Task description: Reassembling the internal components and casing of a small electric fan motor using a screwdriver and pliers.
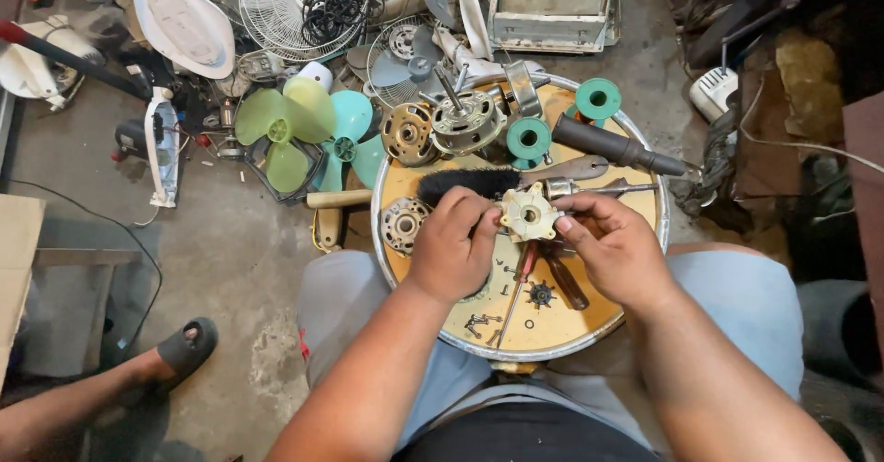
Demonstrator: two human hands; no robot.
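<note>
Both my hands hold a small cream plastic part (529,212) with several prongs and a round hole in its middle, above a round yellow tray (589,324) resting on my knees. My left hand (454,246) grips its left side with curled fingers. My right hand (615,241) pinches its right side between thumb and fingers. A black bristle brush (460,184) lies on the tray just beyond my left hand. A screwdriver with a dark red handle (564,282) lies under my right hand, next to a small black gear (540,294) and loose screws (479,324).
On the tray's far side lie a fan motor (465,121), a metal motor housing (407,133), two green spools (529,140), a black-handled tool (615,146). Green fan blades (285,126), wire fan guards (285,6) and scrap cover the floor beyond. Another person's sandalled foot (184,347) rests at lower left.
</note>
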